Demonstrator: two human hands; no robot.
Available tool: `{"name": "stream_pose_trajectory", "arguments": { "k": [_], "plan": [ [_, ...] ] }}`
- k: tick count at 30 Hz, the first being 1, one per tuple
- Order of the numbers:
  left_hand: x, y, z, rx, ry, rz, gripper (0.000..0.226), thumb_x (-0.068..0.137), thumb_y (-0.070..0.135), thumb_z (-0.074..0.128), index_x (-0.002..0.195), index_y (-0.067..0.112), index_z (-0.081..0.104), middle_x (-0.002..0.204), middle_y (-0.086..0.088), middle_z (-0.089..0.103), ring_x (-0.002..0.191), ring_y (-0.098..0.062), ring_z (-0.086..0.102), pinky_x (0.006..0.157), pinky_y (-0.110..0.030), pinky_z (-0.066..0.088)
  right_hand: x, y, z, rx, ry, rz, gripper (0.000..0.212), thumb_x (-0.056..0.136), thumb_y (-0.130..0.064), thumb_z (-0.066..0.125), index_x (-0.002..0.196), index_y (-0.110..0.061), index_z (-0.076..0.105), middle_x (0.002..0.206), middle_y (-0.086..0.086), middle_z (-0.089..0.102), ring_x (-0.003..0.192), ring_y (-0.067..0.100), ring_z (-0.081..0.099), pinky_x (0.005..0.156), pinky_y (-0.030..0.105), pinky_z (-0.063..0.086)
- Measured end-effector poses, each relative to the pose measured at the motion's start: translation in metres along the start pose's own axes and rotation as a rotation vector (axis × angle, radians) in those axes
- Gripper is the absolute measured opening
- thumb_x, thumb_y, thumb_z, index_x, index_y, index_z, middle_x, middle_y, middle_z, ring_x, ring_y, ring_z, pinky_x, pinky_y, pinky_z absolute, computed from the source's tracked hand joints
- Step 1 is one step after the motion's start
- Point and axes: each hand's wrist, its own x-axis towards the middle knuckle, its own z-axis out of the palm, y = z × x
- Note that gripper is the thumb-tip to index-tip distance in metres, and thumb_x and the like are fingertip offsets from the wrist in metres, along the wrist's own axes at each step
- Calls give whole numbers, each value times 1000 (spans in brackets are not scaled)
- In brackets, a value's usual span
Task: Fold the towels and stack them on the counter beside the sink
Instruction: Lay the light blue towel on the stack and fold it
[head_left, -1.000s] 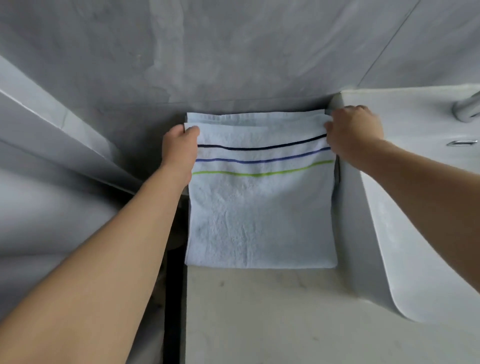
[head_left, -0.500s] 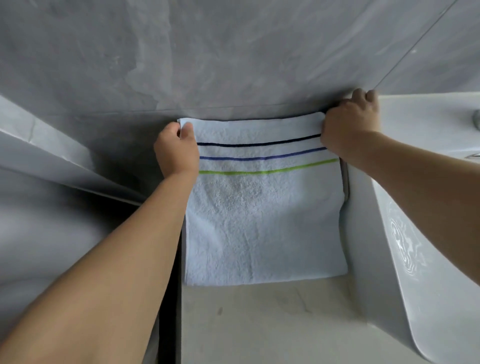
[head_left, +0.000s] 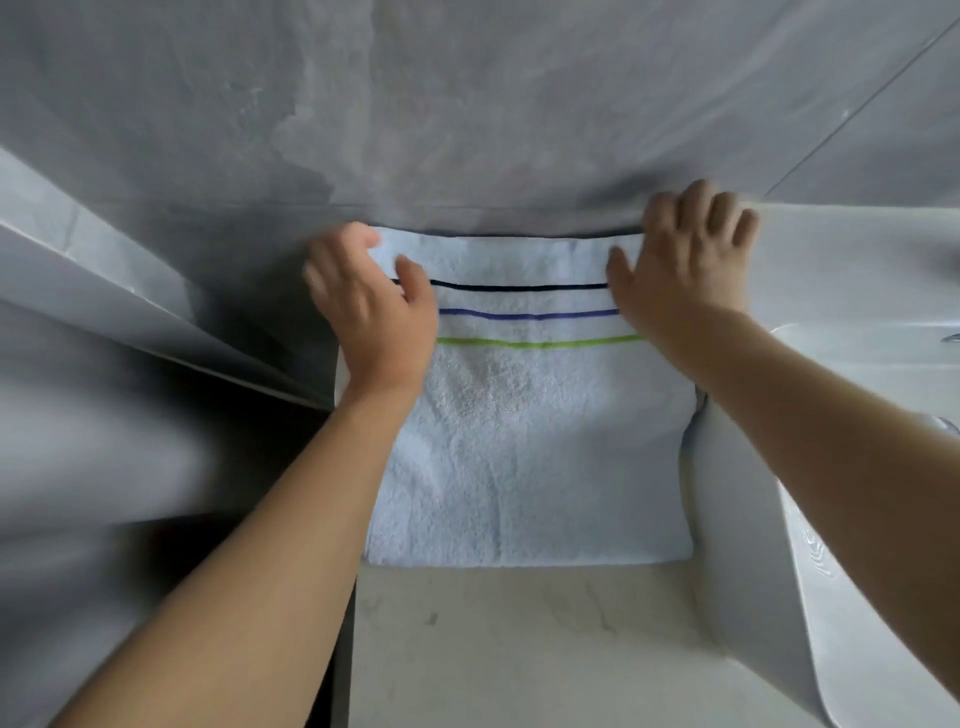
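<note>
A pale blue folded towel (head_left: 530, 447) with a black, a blue and a green stripe lies flat on the counter (head_left: 519, 649), its far edge against the grey wall. My left hand (head_left: 371, 306) hovers over its far left corner, fingers spread and blurred, holding nothing. My right hand (head_left: 685, 265) is over the far right corner, fingers apart, palm down on or just above the towel. The towel's right edge touches the side of the white sink (head_left: 852, 467).
A grey tiled wall (head_left: 493, 114) rises right behind the towel. The counter's left edge drops into a dark gap (head_left: 343, 675). A slanted grey panel (head_left: 130, 312) runs along the left. Bare beige counter lies in front of the towel.
Both hands have let go of the towel's far corners and opened, fingers now spread. The towel has been pushed back against the wall and lies flat.
</note>
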Motion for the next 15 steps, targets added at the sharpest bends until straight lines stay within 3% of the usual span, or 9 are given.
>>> {"name": "stream_pose_trajectory", "arguments": {
  "k": [3,5,7,10,15],
  "plan": [
    [-33,15,5,50,-331,405,27,88,12,55,112,0,61,131,-19,56,122,-38,50,104,-48,38,-30,-20,20,205,-76,-309,57,93,-48,34,136,-13,47,135,17,46,117,37,46,100,47,32],
    [-43,15,16,169,-613,433,48,97,32,44,137,7,53,153,-14,42,142,-38,35,117,-56,24,-38,-24,43,269,-218,-332,61,95,-50,22,148,-23,35,153,10,33,137,32,33,113,47,20],
    [-40,1,22,324,-784,341,69,98,53,24,157,18,28,166,-5,18,153,-29,12,123,-52,5,-41,-18,64,255,-281,-261,61,97,-55,13,155,-35,14,164,0,7,149,23,7,120,48,0],
    [-32,-34,18,499,-806,346,74,96,63,7,161,27,-1,168,5,-8,154,-18,-12,123,-45,-11,-44,-12,78,256,-203,-239,61,98,-59,14,155,-38,9,165,-4,1,151,23,-2,120,49,-6],
    [-31,-39,13,586,-766,346,74,98,63,7,160,25,-7,167,-2,-17,153,-22,-18,125,-46,-6,-46,-12,88,245,-144,-216,61,99,-58,15,155,-37,11,165,0,3,151,30,-3,119,54,-5]
  ]
}}
